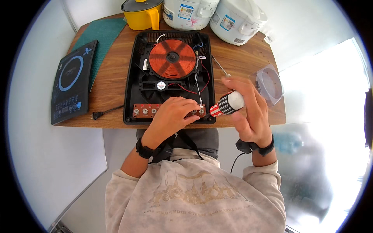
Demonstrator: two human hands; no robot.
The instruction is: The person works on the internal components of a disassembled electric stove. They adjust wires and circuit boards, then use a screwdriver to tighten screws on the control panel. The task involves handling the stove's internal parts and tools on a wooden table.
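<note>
Your right hand (248, 112) is clenched around a screwdriver (227, 104) at centre right of the frame. Its red-and-white patterned handle sticks out toward the lower left, and the steel shaft runs up and away toward the upper left over the wooden table (112, 77). So the long axis lies diagonally, with the handle end nearest the cooker base (132, 77). Your left hand (173, 114) rests palm down on the brown circuit strip (145, 110) along the near edge of that opened black base, fingers curled over its right end; whether they pinch anything I cannot tell. The strip lies just left of the screwdriver handle, almost touching it, and runs left to right across the frame. The copper coil (172, 59) sits above your left hand, in the upper middle. The detached glass top (72, 87) lies at far left, well apart; a clear tub (270, 83) stands just beyond your right hand.
</note>
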